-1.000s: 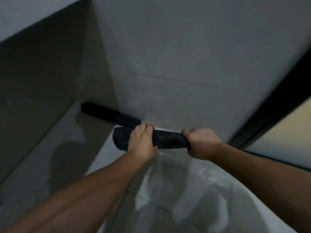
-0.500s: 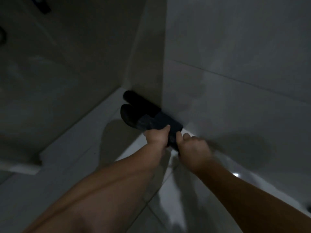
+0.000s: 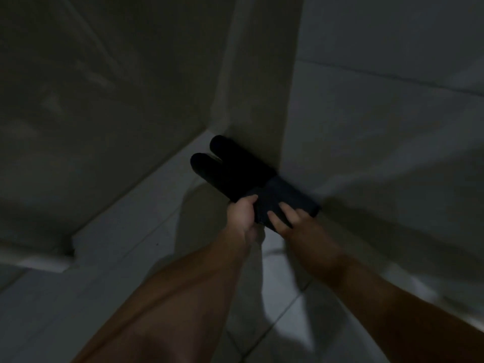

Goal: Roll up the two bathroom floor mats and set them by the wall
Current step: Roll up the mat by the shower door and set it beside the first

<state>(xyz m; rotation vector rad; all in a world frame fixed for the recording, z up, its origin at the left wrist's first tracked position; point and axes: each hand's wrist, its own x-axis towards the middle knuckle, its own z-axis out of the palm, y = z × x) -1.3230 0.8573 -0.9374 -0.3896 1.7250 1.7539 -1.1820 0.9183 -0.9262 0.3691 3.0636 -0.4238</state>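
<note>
Two dark rolled mats lie side by side on the pale tiled floor at the foot of the wall. The far rolled mat [image 3: 230,150] touches the wall's base. The near rolled mat [image 3: 212,171] lies against it, and both my hands are on its near end. My left hand [image 3: 242,213] curls around the roll from the left. My right hand [image 3: 288,218] rests on top with fingers spread flat. The scene is dim and blurred.
A tiled wall corner [image 3: 285,100] juts out just above the mats. A raised pale ledge [image 3: 110,221] runs along the floor to the left. Floor tiles [image 3: 275,323] spread out below my forearms.
The near roll came down from my two-handed carry onto the floor beside the far roll. My hands have slid together at its near end, and the view has swung left and closer.
</note>
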